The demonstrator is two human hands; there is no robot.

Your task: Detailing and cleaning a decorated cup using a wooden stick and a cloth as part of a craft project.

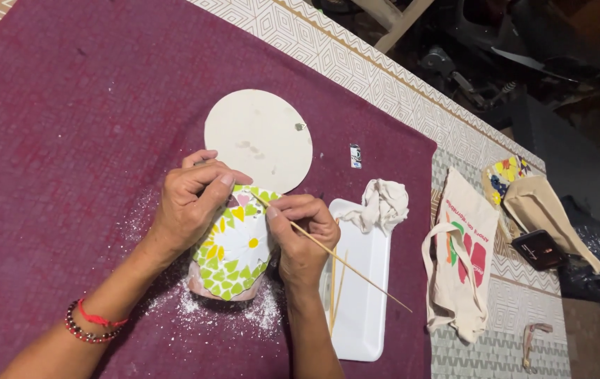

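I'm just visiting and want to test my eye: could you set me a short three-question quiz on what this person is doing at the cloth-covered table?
1. True or false: the right hand holds a thin wooden skewer against the round mosaic piece of green, yellow and white tiles.
2. What lies on the white rectangular foam tray? A) a crumpled white cloth B) a pair of scissors C) a paint jar
3. Fill in: the left hand, steadying the mosaic, has a ____ string and a bead bracelet on its wrist.

Key: 1 true; 2 A; 3 red.
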